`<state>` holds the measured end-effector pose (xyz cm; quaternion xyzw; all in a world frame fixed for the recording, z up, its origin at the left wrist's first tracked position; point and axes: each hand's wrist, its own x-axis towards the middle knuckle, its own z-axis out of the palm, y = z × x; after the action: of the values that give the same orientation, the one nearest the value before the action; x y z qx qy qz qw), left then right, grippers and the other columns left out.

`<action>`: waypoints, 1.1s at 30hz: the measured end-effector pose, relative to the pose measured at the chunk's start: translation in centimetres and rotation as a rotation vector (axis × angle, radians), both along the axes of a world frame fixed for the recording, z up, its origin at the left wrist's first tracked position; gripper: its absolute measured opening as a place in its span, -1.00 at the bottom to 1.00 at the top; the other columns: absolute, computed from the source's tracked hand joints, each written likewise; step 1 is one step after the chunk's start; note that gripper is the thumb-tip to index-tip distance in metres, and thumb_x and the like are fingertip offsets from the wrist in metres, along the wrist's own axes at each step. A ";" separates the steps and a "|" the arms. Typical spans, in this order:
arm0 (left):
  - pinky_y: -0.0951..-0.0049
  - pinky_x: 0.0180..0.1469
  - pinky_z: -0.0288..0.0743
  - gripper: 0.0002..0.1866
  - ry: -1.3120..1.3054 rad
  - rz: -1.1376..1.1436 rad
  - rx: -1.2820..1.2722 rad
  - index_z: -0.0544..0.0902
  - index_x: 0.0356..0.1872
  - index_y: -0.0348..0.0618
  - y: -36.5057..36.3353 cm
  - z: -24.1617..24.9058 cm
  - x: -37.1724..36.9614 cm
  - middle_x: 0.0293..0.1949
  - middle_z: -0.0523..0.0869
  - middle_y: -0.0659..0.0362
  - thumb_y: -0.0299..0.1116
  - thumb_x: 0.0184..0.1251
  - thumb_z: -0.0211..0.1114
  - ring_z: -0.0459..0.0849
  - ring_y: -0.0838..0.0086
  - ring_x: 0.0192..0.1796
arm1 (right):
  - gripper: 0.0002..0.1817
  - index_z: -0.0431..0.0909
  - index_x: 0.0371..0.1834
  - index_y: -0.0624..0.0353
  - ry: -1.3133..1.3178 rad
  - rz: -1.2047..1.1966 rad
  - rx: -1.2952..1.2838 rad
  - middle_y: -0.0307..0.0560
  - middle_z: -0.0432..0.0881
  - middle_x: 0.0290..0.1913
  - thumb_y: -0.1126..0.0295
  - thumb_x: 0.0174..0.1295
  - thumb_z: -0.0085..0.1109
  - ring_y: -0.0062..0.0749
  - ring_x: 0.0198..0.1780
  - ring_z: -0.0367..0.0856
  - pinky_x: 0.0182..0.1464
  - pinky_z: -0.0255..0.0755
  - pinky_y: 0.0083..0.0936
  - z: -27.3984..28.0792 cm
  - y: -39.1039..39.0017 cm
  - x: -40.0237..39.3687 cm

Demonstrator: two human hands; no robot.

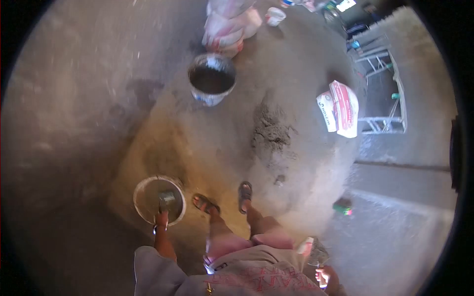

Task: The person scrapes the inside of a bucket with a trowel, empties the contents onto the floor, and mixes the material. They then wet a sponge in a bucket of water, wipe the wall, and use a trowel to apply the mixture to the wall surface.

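Note:
My left hand reaches over the near rim of a round, pale-rimmed bucket, its fingers closed around the handle of a tool. The tool's pale, rectangular flat head lies inside the bucket. Low at the right, my right hand is wrapped around the brown handle of a trowel. The trowel's grey blade points away from my body, next to a small red-and-white piece.
My sandalled feet stand right of the bucket. Ahead are a larger bucket with dark contents, stacked sacks and a small white bucket. Mortar lies mid-floor. Rightward are cement bags and a metal scaffold frame.

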<state>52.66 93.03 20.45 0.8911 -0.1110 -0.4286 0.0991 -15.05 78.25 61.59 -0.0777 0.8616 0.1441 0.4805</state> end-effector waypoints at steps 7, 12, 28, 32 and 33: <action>0.15 0.05 0.36 -0.39 0.067 -0.024 0.089 0.52 -0.06 -0.43 -10.0 2.3 0.2 -0.07 0.55 -0.26 -0.06 -0.03 0.17 0.52 -0.07 0.02 | -0.91 0.38 -0.47 0.20 -0.217 -0.071 0.088 -0.05 0.43 -0.66 0.49 0.13 0.08 -0.30 -0.63 0.45 -0.58 0.41 -0.36 -4.9 -3.0 -3.7; 0.17 -0.02 0.39 -0.45 0.115 -0.024 0.128 0.59 -0.20 -0.42 -24.3 17.4 -4.6 -0.21 0.60 -0.29 -0.08 -0.09 0.24 0.57 -0.04 -0.06 | -0.90 0.38 -0.49 0.21 -0.351 -0.115 0.128 -0.05 0.43 -0.66 0.49 0.13 0.07 -0.29 -0.64 0.45 -0.58 0.41 -0.36 -9.6 -9.1 -6.3; 0.38 -0.45 0.34 -0.65 0.241 -0.731 -0.565 0.50 -0.58 -0.33 -67.0 36.6 -19.6 -0.65 0.53 0.06 -0.17 0.09 0.25 0.46 0.48 -0.56 | -0.89 0.39 -0.38 0.28 -0.254 -0.085 -0.620 -0.08 0.45 -0.61 0.49 0.09 0.08 -0.36 -0.70 0.43 -0.68 0.33 -0.41 -12.6 -43.0 4.6; 0.37 -0.42 0.37 -0.61 0.344 -0.879 -0.709 0.49 -0.56 -0.38 -78.3 39.3 -20.8 -0.64 0.53 0.03 -0.15 0.07 0.25 0.48 0.46 -0.53 | -0.88 0.40 -0.31 0.22 -0.247 -0.088 -0.650 -0.17 0.44 -0.63 0.49 0.07 0.07 -0.48 -0.71 0.40 -0.70 0.31 -0.47 -12.0 -43.2 5.5; 0.35 -0.41 0.38 -0.60 0.352 -0.913 -0.678 0.50 -0.54 -0.39 -81.3 40.5 -21.1 -0.63 0.54 0.01 -0.14 0.07 0.23 0.50 0.43 -0.53 | -0.88 0.40 -0.31 0.22 -0.241 -0.101 -0.654 -0.17 0.44 -0.63 0.49 0.07 0.07 -0.48 -0.71 0.40 -0.70 0.31 -0.47 -12.4 -42.6 5.6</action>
<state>31.52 11.73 60.93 0.5872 -0.5956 -0.5100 0.2006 -9.44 35.64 49.17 -0.2013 0.8019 -0.1737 0.5351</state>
